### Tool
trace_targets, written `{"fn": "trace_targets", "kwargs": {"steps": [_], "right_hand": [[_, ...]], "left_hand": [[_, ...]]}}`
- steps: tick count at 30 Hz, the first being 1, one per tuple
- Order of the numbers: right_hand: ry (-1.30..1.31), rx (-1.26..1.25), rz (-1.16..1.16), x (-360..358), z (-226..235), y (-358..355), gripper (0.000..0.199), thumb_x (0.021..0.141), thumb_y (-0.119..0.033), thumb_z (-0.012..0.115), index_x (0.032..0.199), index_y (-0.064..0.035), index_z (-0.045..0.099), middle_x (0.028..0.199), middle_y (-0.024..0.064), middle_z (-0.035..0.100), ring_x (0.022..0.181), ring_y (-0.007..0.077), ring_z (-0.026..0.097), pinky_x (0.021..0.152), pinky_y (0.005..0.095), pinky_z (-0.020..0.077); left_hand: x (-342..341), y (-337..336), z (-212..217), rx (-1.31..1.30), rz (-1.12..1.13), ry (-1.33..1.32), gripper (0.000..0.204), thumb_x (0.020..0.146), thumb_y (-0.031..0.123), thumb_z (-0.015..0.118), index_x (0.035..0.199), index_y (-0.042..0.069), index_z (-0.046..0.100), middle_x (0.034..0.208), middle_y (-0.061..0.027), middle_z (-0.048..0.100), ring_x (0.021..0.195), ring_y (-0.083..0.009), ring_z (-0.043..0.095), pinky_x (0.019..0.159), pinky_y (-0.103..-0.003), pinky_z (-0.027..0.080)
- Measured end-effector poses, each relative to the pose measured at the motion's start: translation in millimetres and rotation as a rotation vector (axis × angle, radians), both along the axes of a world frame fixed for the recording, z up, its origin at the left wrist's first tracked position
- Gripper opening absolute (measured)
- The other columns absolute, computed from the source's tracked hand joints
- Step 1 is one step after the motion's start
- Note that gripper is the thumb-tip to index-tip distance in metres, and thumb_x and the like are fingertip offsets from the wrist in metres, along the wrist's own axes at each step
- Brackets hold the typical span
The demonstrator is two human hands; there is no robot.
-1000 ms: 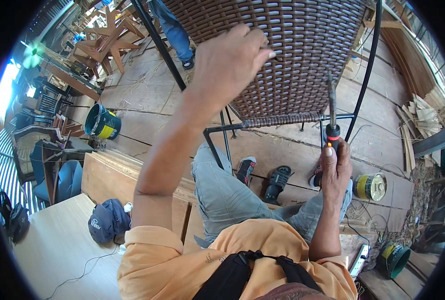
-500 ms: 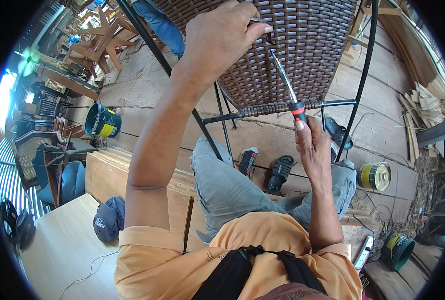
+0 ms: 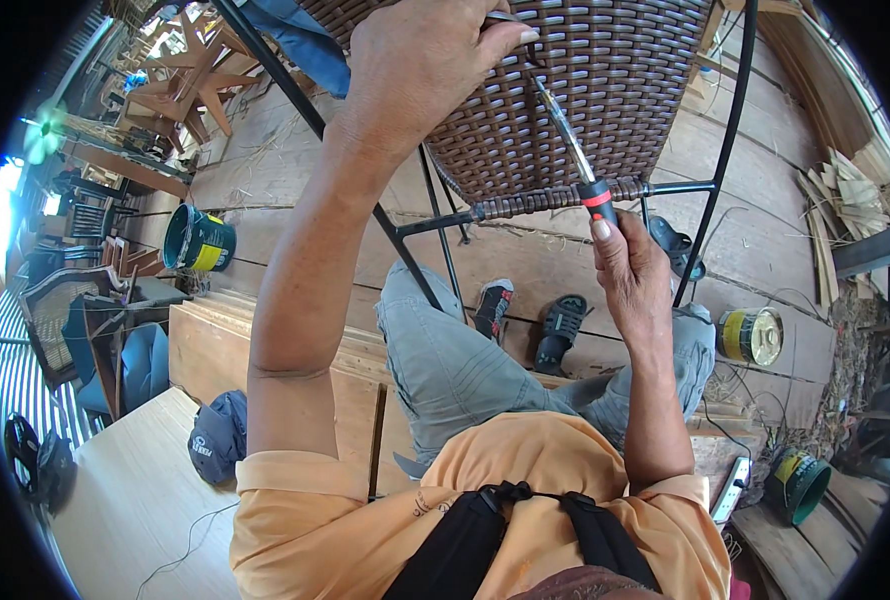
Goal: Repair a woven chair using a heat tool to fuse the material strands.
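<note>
A dark brown woven wicker panel (image 3: 605, 90) on a black metal chair frame (image 3: 733, 110) stands in front of my knees. My left hand (image 3: 415, 75) is closed at the panel, thumb and fingers pinching a thin dark wicker strand (image 3: 533, 54) whose loose end curls out below the thumb. In my right hand (image 3: 633, 262) is a screwdriver (image 3: 570, 135) with a black and red handle, gripped with the thumb along it. Its metal shaft points up and left, the tip at the weave just below the strand's end. Whether the tip is in a gap of the weave, I cannot tell.
Sandals (image 3: 562, 330) lie on the plank floor under the chair. A green bucket (image 3: 200, 240) stands left, a tin can (image 3: 750, 336) right, another bucket (image 3: 797, 487) lower right. Beside me are a cap (image 3: 219, 437) on a pale board and a power strip (image 3: 731, 488). Someone's blue-trousered leg (image 3: 300, 40) shows behind the chair.
The whole view has shifted slightly, so chair and hands sit a little higher and further left. Both hands keep their grips, and the screwdriver stays just below the strand.
</note>
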State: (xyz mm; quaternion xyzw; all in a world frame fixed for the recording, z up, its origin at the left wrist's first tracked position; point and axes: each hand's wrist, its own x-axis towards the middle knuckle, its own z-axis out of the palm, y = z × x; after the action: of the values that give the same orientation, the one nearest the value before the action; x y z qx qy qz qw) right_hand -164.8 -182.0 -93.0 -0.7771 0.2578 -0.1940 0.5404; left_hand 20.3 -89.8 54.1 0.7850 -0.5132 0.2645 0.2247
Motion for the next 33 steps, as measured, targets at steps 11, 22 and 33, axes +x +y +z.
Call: {"fn": "trace_targets", "kwargs": {"steps": [11,22,33], "right_hand": [[0.032,-0.02,0.168,-0.3,-5.5,37.6,0.037,0.095,-0.036,0.05,0.092,0.0006,0.052,0.059,0.0174,0.049,0.051,0.0267,0.045,0.052,0.0372,0.0406],[0.032,0.01,0.164,15.7,-1.8,42.2,0.036,0.095,-0.035,0.05,0.094,0.0011,0.053,0.067,0.0189,0.053,0.059,0.0266,0.051,0.057,0.0357,0.0433],[-0.003,0.022,0.174,19.4,2.2,45.4,0.035,0.095,-0.034,0.05,0.096,0.0008,0.054,0.064,0.0171,0.053,0.057,0.0237,0.051,0.057,0.0349,0.0435]], "left_hand": [[15.4,19.4,31.1,0.26,-0.227,0.384,0.025,0.084,0.022,0.061,0.091,-0.002,0.064,0.077,-0.0179,0.062,0.07,-0.0302,0.061,0.065,-0.036,0.046],[16.9,28.8,36.1,0.362,-0.157,0.392,0.026,0.085,0.021,0.059,0.089,-0.004,0.063,0.073,-0.0186,0.06,0.064,-0.0268,0.058,0.06,-0.037,0.045],[24.2,28.0,32.4,0.297,-0.223,0.384,0.026,0.084,0.021,0.06,0.09,-0.004,0.065,0.071,-0.0172,0.061,0.063,-0.0237,0.058,0.06,-0.037,0.044]]}}
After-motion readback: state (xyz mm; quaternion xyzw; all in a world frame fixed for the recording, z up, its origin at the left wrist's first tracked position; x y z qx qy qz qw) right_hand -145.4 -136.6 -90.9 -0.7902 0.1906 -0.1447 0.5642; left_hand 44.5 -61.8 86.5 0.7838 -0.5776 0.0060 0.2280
